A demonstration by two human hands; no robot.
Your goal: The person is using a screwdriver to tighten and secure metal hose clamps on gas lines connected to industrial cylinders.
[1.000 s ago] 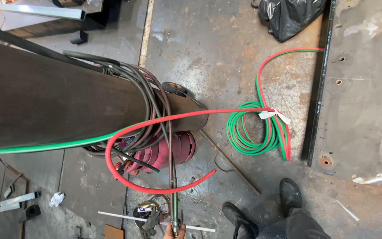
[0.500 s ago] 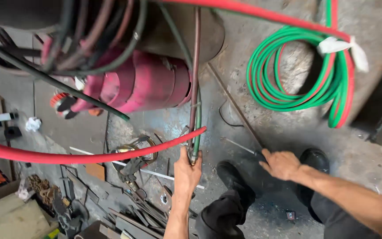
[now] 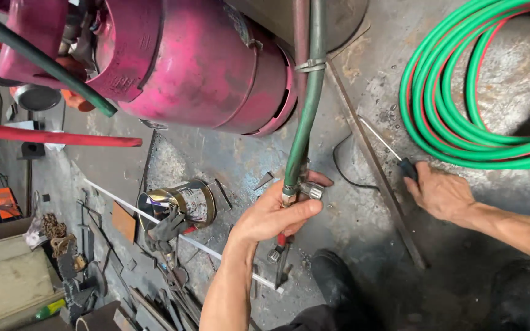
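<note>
- While the left hand grips the torch end of the green hose, fingers curled shut round the joint, the metal hose clamp sits just past the thumb.
- Right hand is down on the concrete floor, closed on the dark handle of a screwdriver; its thin shaft points up and away, toward the hose coil.
- Progress, as a judgement: hose end is up off the floor and in hand, and the tool is grasped but not yet lifted to the clamp. Tool and clamp are well apart, so any work on the clamp looks undone.
- Left arm comes up from bottom centre, wrist bent, palm wrapping the hose from below; a red-handled part and a metal fitting hang below the fist.
- Right forearm enters from the right edge, low and nearly flat, knuckles up.
- Green hose runs up from the fist beside a dark red hose, past a band, behind the pink gas cylinder lying on its side.
- Nearby: a flat steel bar between the hands, a paint tin and a dark glove left of the fist, a white rod, scrap metal bottom left, dark shoes at bottom edge.
- Cannot tell whether the clamp is tight or loose.
</note>
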